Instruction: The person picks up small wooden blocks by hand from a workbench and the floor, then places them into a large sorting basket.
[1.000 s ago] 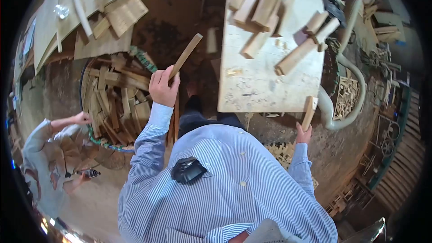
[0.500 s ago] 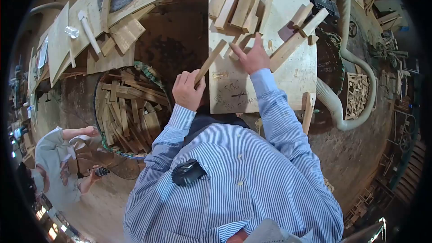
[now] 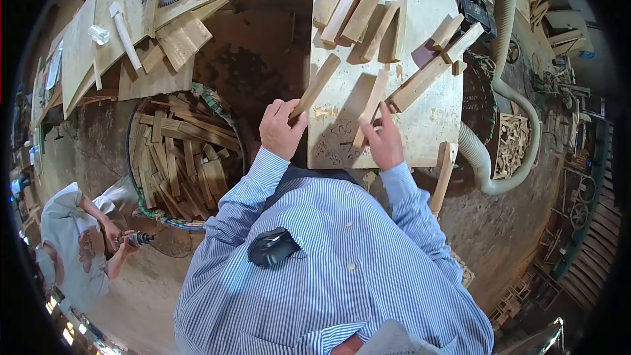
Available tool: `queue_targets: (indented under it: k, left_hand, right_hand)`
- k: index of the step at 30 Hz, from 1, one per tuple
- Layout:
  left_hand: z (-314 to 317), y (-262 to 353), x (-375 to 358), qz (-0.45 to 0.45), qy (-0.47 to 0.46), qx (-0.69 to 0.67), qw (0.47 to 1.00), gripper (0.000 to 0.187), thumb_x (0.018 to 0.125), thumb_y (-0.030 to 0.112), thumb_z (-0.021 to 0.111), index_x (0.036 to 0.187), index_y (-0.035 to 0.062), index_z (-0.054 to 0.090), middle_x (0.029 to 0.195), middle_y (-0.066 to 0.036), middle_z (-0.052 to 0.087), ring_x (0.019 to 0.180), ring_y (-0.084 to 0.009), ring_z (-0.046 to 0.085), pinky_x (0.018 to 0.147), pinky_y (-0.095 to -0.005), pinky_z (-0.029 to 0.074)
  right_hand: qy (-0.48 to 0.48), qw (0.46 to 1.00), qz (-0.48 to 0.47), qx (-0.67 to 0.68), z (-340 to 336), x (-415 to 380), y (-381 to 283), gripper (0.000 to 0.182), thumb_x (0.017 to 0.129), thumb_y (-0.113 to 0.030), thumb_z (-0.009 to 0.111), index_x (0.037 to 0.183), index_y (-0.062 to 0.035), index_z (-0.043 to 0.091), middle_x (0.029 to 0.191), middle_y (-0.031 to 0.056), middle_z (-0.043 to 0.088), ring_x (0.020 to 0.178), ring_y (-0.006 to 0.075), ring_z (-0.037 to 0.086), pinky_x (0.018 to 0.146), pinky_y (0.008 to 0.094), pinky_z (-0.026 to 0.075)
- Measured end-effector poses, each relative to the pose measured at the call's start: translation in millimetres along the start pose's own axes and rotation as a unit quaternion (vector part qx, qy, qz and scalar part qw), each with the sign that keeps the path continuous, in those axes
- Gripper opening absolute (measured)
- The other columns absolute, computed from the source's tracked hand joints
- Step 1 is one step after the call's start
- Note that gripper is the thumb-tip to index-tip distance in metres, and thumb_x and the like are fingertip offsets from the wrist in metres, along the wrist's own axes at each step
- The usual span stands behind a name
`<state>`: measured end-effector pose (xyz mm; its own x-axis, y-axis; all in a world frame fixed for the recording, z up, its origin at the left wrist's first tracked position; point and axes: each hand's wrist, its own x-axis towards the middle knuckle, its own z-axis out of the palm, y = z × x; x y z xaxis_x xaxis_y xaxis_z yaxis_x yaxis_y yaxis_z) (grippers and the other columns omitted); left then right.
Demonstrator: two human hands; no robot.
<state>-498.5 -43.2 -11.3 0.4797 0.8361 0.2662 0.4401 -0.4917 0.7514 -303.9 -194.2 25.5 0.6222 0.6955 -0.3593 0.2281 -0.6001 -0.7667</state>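
My left hand (image 3: 279,130) is closed around the lower end of a wooden strip (image 3: 318,85), which slants up over the near left edge of the worktop (image 3: 420,128). My right hand (image 3: 388,144) is partly open, thumb and forefinger spread against a wooden block (image 3: 372,106) there; I can't tell from my feed whether it has a firm grip.

Five loose pieces (image 3: 363,12) lie at the far left, two meeting at their far ends. A long bar (image 3: 420,82) lies to the right, with shorter offcuts (image 3: 463,43) around its far end. I see nothing fastened together, and I can't tell which pieces are finished. More wood fills the basket (image 3: 142,187) on the left. Beyond it, a co-worker (image 3: 77,243) holds a power tool (image 3: 137,239).
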Motion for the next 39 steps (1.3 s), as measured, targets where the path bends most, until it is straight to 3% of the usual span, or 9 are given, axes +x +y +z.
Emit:
queue_targets:
  k: [4,8,11,16,20,23,25,32,39]
  left_hand:
    - [7,10,1,-0.041,-0.049,-0.075,0.995,0.024,0.077,0.009,0.072,0.099,0.0030,0.065,0.084,-0.009,0.058,0.076,-0.0259,0.060,0.069,-0.0356,0.050]
    - [19,16,-3,-0.095,-0.071,-0.163,0.979,0.026,0.080,0.008,0.071,0.103,0.0006,0.063,0.086,-0.013,0.059,0.076,-0.0262,0.063,0.068,-0.0338,0.052]
    - [23,20,-4,-0.062,-0.054,-0.186,0.979,0.022,0.085,0.005,0.068,0.106,-0.0008,0.062,0.089,-0.008,0.060,0.079,-0.0137,0.064,0.072,-0.0268,0.053]
    - [20,35,-7,-0.189,-0.147,-0.353,0.904,0.024,0.095,0.009,0.062,0.115,0.0007,0.053,0.100,-0.006,0.061,0.088,-0.0098,0.061,0.080,-0.0256,0.052]
    - [38,20,-18,-0.159,-0.120,-0.418,0.886,0.023,0.097,0.012,0.059,0.117,0.0012,0.052,0.102,-0.006,0.060,0.093,-0.0111,0.059,0.082,-0.0263,0.050]
    - [40,20,-19,-0.213,-0.135,-0.456,0.854,0.022,0.100,0.013,0.056,0.118,0.0021,0.050,0.104,-0.006,0.060,0.098,-0.0104,0.058,0.087,-0.0257,0.049]
    - [38,24,-17,-0.249,-0.125,-0.553,0.785,0.021,0.102,0.014,0.053,0.119,0.0032,0.049,0.107,-0.006,0.060,0.099,-0.0101,0.058,0.088,-0.0257,0.050]
    - [28,27,-15,-0.310,-0.134,-0.608,0.719,0.020,0.102,0.012,0.053,0.120,0.0044,0.049,0.109,-0.003,0.059,0.099,-0.0101,0.058,0.090,-0.0269,0.051]
    - [30,14,-18,-0.327,-0.176,-0.682,0.630,0.051,0.100,0.008,0.054,0.147,0.0060,0.035,0.134,-0.009,0.053,0.120,-0.0199,0.057,0.102,-0.0349,0.049]
  right_hand:
    - [-0.069,0.991,-0.010,0.115,4,-34,-14,0.072,0.093,-0.019,0.065,0.149,0.0051,0.028,0.107,0.0202,0.064,0.082,0.0221,0.068,0.070,0.0315,0.055]
    - [-0.030,0.993,-0.112,-0.002,15,-31,-24,0.073,0.091,-0.017,0.067,0.149,0.0047,0.028,0.104,0.0210,0.061,0.078,0.0244,0.068,0.067,0.0319,0.055]
    - [-0.007,0.990,-0.142,-0.010,23,-25,-29,0.074,0.090,-0.017,0.067,0.149,0.0045,0.028,0.105,0.0222,0.059,0.077,0.0266,0.068,0.067,0.0336,0.055]
    - [0.016,0.982,-0.177,-0.057,31,-16,-33,0.077,0.090,-0.021,0.070,0.149,0.0055,0.027,0.103,0.0174,0.061,0.077,0.0217,0.069,0.066,0.0307,0.057]
    - [0.004,0.986,-0.158,-0.046,29,-16,-49,0.078,0.089,-0.024,0.070,0.148,0.0055,0.029,0.105,0.0214,0.059,0.078,0.0266,0.067,0.066,0.0343,0.056]
    - [0.013,0.985,-0.161,-0.067,30,-14,-54,0.080,0.089,-0.029,0.072,0.148,0.0051,0.030,0.104,0.0204,0.059,0.080,0.0263,0.067,0.066,0.0347,0.056]
    - [0.027,0.979,-0.177,-0.100,31,-13,-54,0.082,0.087,-0.033,0.073,0.148,0.0041,0.031,0.103,0.0202,0.059,0.081,0.0262,0.066,0.067,0.0351,0.056]
    - [0.036,0.977,-0.184,-0.100,35,-14,-61,0.082,0.087,-0.037,0.073,0.147,0.0023,0.034,0.103,0.0198,0.058,0.078,0.0263,0.066,0.066,0.0353,0.055]
    - [0.026,0.980,-0.184,-0.065,36,-15,-56,0.081,0.088,-0.037,0.073,0.147,0.0018,0.034,0.103,0.0206,0.058,0.077,0.0283,0.066,0.066,0.0364,0.056]
